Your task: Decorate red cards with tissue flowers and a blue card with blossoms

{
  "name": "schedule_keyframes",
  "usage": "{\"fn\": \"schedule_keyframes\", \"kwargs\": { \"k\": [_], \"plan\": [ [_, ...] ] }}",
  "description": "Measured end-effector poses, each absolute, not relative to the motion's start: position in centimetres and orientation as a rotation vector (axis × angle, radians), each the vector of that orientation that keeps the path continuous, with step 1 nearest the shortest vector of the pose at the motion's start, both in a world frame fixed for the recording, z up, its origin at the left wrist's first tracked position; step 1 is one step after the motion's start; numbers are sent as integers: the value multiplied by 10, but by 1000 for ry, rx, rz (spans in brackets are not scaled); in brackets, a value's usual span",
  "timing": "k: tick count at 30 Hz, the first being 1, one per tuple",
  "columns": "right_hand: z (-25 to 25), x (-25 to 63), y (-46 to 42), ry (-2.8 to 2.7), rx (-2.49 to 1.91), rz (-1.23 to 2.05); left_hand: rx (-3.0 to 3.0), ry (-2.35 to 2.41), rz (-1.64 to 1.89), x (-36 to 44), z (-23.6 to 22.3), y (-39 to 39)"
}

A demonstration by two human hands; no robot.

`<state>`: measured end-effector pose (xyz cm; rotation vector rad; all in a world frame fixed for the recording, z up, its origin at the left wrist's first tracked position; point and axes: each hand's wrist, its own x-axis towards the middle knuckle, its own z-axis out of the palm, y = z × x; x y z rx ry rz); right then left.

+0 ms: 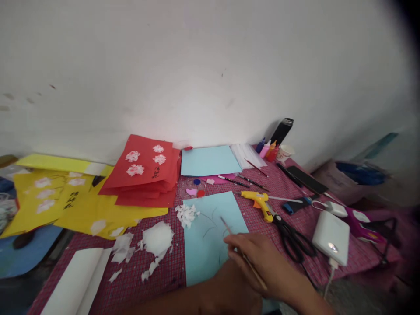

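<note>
My right hand [262,260] is closed in a pinch on a thin wooden brush [229,229]. The brush tip rests on a light blue paper sheet [205,245] that carries a few thin dark curved lines. My left hand [229,293] lies low at the bottom edge, partly under the right hand, beside the sheet's near end; its fingers are hidden. A small clump of shredded white tissue [186,214] sits at the sheet's far left corner.
On the red checked cloth [157,280] lie white tissue scraps [157,238], a yellow glue gun [260,201], black scissors [292,238], a white power bank [331,236], red sheets [144,175] and yellow sheets [65,197] with white flowers, and paint bottles [269,151] by the wall.
</note>
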<state>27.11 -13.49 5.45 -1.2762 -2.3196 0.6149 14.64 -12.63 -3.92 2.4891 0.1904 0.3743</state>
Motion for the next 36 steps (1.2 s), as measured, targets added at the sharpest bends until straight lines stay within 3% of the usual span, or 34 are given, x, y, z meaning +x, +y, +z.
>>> {"fn": "schedule_keyframes", "kwargs": {
  "k": [6,11,22,28,36],
  "plan": [
    [-10,339,-196,-1983,-1727,490,2569,212,412,144,-42,-130],
    [-9,363,-221,-1996,-1765,375,2545,202,500,143,-39,-130],
    [9,347,-153,-2257,-1894,318,2558,210,465,142,-37,-129],
    [26,362,-111,-1948,-2194,55,2575,199,446,142,-38,-129],
    [5,364,-59,-1799,-2589,135,2594,194,405,141,-37,-128]
  ]
}}
